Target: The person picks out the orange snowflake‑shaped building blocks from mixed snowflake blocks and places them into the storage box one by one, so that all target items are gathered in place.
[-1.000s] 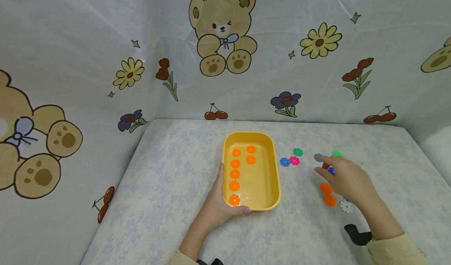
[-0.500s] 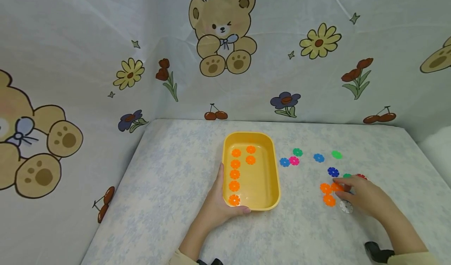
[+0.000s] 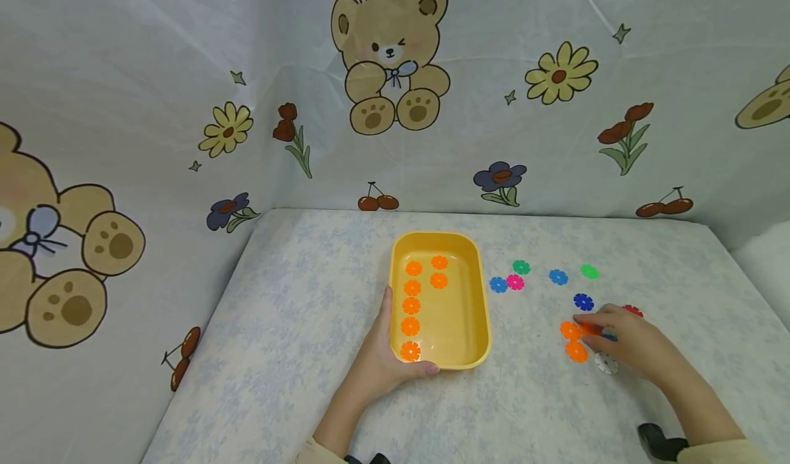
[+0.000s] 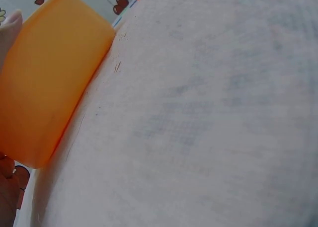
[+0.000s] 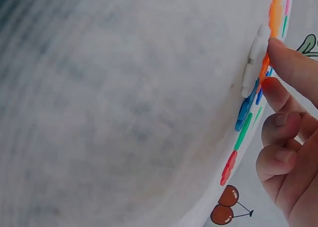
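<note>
My left hand [image 3: 382, 354] holds the yellow plastic tray [image 3: 485, 306] at its near left corner, thumb on the front side and fingers along the left wall. Several orange snowflake discs [image 3: 411, 306] lie in it in two columns. To the right, my right hand [image 3: 638, 346] pinches another orange snowflake disc [image 5: 265, 68] between thumb and finger, low at the table. Two more orange discs [image 3: 577, 351] lie just left of the fingertips. Around the hand are a white disc [image 5: 253, 63], a blue disc [image 5: 244, 113], a green disc [image 5: 243, 131] and a red disc [image 3: 633, 310], partly covered in the head view.
Beyond the right hand lie a dark blue disc [image 3: 583, 302], a light blue disc [image 3: 558, 277] and a bright green disc [image 3: 590, 271]. Close to the tray's right side are a pink disc [image 3: 515, 282], a blue disc [image 3: 498, 285] and a green disc [image 3: 521, 267]. Printed cloth walls stand behind.
My right hand has come back toward the near right from the light blue disc, and its fingers have closed on an orange disc, shifting slightly left. The left hand and tray have stayed put.
</note>
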Action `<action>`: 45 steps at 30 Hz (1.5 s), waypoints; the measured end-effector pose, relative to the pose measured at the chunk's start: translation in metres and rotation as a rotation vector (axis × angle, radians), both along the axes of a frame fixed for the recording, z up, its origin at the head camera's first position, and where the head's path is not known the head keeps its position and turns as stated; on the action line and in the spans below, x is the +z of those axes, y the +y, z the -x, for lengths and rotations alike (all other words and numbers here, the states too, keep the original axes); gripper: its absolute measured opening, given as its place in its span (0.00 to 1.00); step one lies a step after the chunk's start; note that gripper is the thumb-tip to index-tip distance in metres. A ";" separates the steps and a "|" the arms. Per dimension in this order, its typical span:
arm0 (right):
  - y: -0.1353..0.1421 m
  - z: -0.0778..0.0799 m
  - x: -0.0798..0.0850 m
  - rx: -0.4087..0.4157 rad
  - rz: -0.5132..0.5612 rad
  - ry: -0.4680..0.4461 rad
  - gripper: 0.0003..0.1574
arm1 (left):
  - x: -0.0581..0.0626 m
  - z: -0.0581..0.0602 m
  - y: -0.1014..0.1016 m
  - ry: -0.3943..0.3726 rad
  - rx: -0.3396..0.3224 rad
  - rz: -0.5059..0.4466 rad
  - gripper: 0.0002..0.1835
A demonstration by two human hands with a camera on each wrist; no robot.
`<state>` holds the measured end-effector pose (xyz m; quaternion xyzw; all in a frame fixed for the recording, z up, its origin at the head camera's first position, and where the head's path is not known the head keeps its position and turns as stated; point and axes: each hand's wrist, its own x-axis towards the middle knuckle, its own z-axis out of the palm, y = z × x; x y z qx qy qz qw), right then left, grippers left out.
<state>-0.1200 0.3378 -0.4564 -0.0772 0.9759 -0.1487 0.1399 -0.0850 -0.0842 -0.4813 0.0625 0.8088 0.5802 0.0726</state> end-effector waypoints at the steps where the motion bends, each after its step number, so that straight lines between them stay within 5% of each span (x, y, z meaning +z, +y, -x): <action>1: -0.001 0.000 0.000 -0.003 0.001 0.004 0.30 | 0.000 0.000 0.000 -0.001 0.001 0.000 0.77; 24: -0.014 0.002 0.001 -0.007 0.129 0.000 0.23 | -0.001 0.000 0.000 0.002 0.000 -0.007 0.76; 39: -0.020 -0.001 0.005 -0.113 0.212 -0.089 0.25 | 0.000 0.000 0.000 -0.007 0.006 0.009 0.77; 45: -0.026 -0.002 0.014 -0.154 0.289 -0.021 0.26 | -0.002 0.001 0.000 0.000 0.000 0.000 0.77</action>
